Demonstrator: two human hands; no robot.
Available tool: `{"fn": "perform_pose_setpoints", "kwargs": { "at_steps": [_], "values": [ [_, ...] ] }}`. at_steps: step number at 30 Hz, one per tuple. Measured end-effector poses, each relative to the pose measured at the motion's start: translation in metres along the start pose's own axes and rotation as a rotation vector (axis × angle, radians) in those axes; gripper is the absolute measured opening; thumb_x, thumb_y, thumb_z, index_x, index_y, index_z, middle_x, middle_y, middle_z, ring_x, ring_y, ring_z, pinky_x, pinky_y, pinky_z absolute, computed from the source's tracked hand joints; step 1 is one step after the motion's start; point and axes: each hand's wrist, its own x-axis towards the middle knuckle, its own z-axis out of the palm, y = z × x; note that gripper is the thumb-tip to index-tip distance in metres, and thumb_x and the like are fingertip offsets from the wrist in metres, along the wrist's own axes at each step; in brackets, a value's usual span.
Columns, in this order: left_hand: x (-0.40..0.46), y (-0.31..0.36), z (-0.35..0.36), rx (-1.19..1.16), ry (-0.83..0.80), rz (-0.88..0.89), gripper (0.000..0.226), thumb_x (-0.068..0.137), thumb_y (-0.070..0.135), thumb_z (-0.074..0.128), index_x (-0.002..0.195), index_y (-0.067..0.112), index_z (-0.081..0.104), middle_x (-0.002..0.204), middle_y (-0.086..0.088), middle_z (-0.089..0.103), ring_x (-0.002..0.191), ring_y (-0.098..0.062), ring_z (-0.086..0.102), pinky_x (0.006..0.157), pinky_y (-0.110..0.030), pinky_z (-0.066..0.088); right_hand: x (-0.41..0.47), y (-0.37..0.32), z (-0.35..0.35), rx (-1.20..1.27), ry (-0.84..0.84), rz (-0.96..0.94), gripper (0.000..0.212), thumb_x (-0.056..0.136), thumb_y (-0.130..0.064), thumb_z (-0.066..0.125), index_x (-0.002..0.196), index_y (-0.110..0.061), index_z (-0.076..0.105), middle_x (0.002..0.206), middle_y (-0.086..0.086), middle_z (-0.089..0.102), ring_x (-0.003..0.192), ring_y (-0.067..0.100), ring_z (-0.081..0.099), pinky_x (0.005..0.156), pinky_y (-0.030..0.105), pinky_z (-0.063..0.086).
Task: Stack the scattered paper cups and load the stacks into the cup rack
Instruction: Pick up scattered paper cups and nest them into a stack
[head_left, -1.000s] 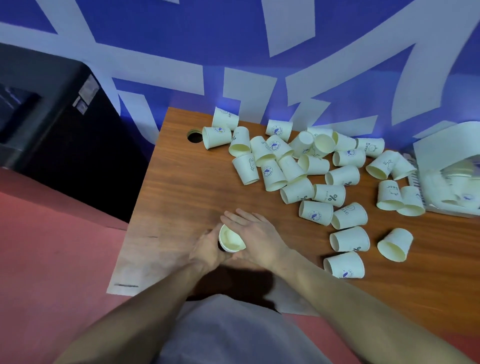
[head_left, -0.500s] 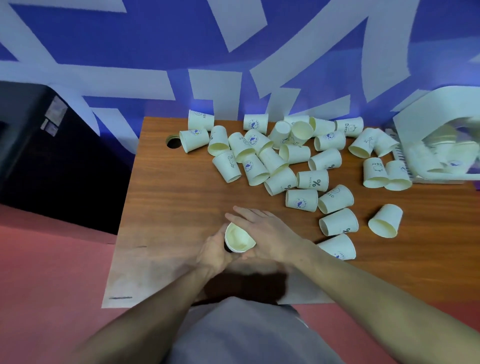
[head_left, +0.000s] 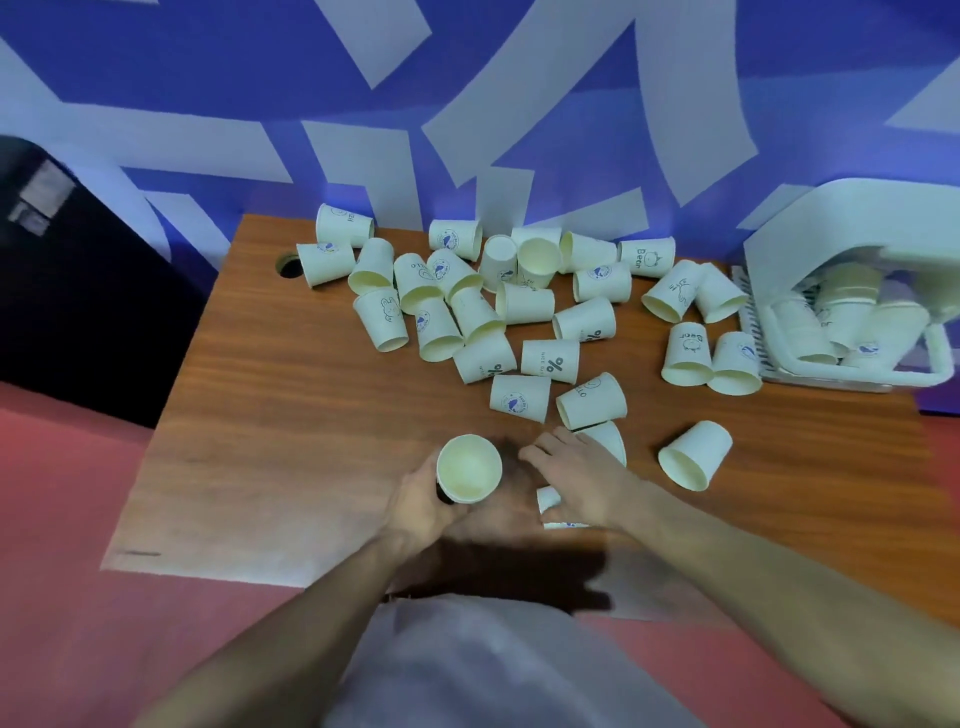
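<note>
Head view, lower centre: left hand (head_left: 418, 506) grips an upright cup stack (head_left: 469, 469); right hand (head_left: 584, 480), fingers spread, rests over a fallen cup (head_left: 549, 500) just right of it.

Roughly twenty-eight paper cups (head_left: 550, 359) lie loose on one table (head_left: 291, 395). One held cup (head_left: 469, 469) sits in the left hand (head_left: 421, 504). One cup rack (head_left: 852, 218) holds several more, too blurred to count.

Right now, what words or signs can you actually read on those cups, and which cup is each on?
"Bear": cup at the back, beside a small drawn face.
"%": cup lying mid-table; the small words beside it are too blurred.
"%": neighbouring cup, partly visible.
"LO": cup near the right hand, the rest hidden.
Round blue emblems on other cups: too small to read.
</note>
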Motion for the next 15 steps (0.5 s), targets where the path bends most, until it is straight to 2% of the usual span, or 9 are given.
{"fn": "perform_pose_setpoints", "kwargs": {
  "at_steps": [5, 11, 15],
  "values": [
    [-0.006, 0.001, 0.008, 0.036, 0.008, -0.041, 0.081, 0.066, 0.039, 0.09, 0.137, 0.032, 0.053, 0.114, 0.01, 0.073, 0.107, -0.016, 0.067, 0.085, -0.028, 0.053, -0.012, 0.01, 0.024, -0.103, -0.07, -0.004, 0.069, 0.085, -0.039, 0.071, 0.141, -0.017, 0.038, 0.138, 0.006, 0.045, 0.134, 0.028, 0.034, 0.109, 0.037, 0.03],
    [-0.004, -0.004, 0.004, 0.087, 0.004, -0.037, 0.08, 0.065, 0.038, 0.091, 0.136, 0.029, 0.056, 0.117, 0.006, 0.073, 0.111, -0.021, 0.067, 0.087, -0.031, 0.054, -0.018, 0.003, 0.032, -0.163, -0.09, 0.009, 0.055, 0.088, -0.029, 0.067, 0.135, -0.014, 0.042, 0.127, 0.01, 0.056, 0.121, 0.029, 0.043, 0.104, 0.038, 0.032],
    [0.0, -0.008, -0.001, 0.084, -0.007, -0.032, 0.084, 0.057, 0.053, 0.082, 0.134, 0.027, 0.059, 0.118, 0.004, 0.073, 0.112, -0.022, 0.067, 0.089, -0.034, 0.054, -0.019, 0.001, 0.025, -0.079, -0.074, 0.033, 0.057, 0.089, -0.034, 0.063, 0.139, -0.016, 0.042, 0.13, 0.007, 0.055, 0.124, 0.027, 0.043, 0.106, 0.037, 0.031]
  ]
}}
